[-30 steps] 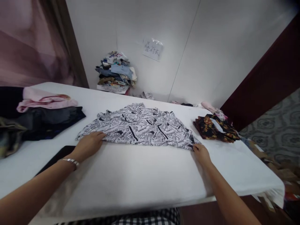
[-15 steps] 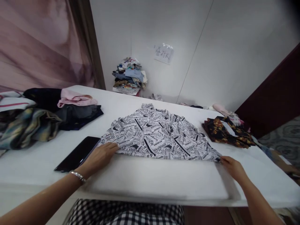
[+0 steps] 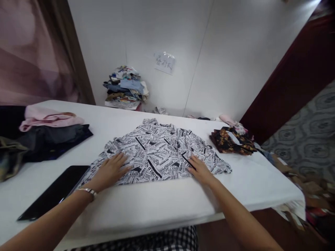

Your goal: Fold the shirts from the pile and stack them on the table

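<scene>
A black-and-white newsprint-patterned garment [image 3: 159, 150] lies spread on the white table [image 3: 162, 205]. My left hand [image 3: 110, 170] rests flat on its near left part, fingers stretched out; a silver bracelet sits on that wrist. My right hand [image 3: 200, 170] lies flat on the garment's near right part, fingers spread. Neither hand holds anything.
A black phone [image 3: 53, 193] lies near my left forearm. Pink and dark clothes [image 3: 49, 130] are heaped at the left. A dark floral cloth [image 3: 231, 141] lies at the right. A stack of clothes [image 3: 125, 87] stands against the far wall. The table's right edge drops to patterned floor.
Both hands have left the garment's near hem corners and moved inward onto the fabric, now lying flat on it. The right hand moved furthest, to the left.
</scene>
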